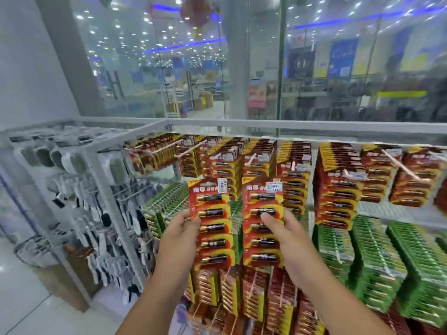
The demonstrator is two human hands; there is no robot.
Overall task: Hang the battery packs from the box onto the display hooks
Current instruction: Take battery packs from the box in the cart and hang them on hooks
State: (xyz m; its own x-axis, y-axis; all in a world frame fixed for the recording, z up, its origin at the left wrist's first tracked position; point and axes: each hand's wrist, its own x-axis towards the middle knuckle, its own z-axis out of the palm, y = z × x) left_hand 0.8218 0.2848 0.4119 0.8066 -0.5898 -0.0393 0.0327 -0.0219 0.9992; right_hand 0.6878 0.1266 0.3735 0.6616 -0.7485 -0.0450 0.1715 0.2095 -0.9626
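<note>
At the far left, a white wire rack [79, 189] carries grey, white and black socks [96, 213] hanging in rows. Next to it begins the white display stand [217, 123], whose top rail runs across the view in front of a glass wall [338, 68].

The left hand [180, 234] is clamped on the left edge of a red and yellow cardboard blister pack of five black and gold batteries [212, 223], thumb on its front, holding it upright in front of the stand. Just beside it, the right hand [285, 235] grips a second red and yellow five-battery pack [262, 221] the same way, thumb pressed on the front near the second battery. The two packs stand side by side, close but apart, each with a white price sticker at its top right corner.

Behind and above them, white display hooks [191, 148] stick out from the stand, loaded with rows of hanging red and yellow battery packs [338, 184]. Lower and to the right hang dense rows of green battery packs [387, 257], and below the hands more red packs [254, 298] fill the bottom hooks.
</note>
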